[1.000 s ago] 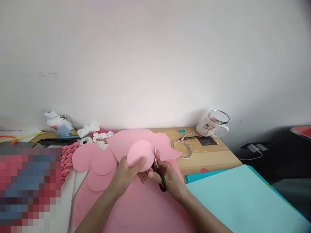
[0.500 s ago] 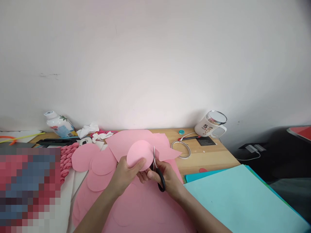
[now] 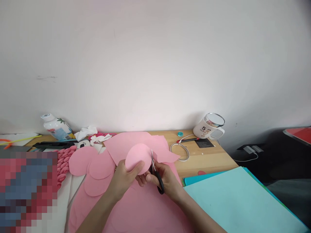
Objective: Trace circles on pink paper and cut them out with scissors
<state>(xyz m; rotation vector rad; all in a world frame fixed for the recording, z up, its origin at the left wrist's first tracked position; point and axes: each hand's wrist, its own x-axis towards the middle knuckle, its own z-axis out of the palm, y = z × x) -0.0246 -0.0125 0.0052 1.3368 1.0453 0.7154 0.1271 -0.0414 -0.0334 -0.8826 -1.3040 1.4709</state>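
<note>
A round piece of pink paper [image 3: 138, 158] is pinched in my left hand [image 3: 125, 178], the thumb lying on its face. My right hand [image 3: 167, 179] grips black-handled scissors [image 3: 159, 181], whose blades point up along the right edge of the round piece. To the right of the blades, a strip of pink paper [image 3: 167, 155] hangs off. Pink paper sheets [image 3: 131, 137] lie behind and beneath both hands. Several cut pink circles [image 3: 102, 166] overlap one another to the left.
Light blue paper [image 3: 228, 200] lies at the right. A white mug [image 3: 206, 126], a coiled cable [image 3: 179, 152] and a black card [image 3: 204, 143] stand or lie at the back right. At the back left are a tilted white bottle [image 3: 57, 126] and crumpled tissues [image 3: 86, 132].
The whole view has shifted slightly, so things sit a little lower and further left. The scissor blades look closer together. Both hands keep their hold.
</note>
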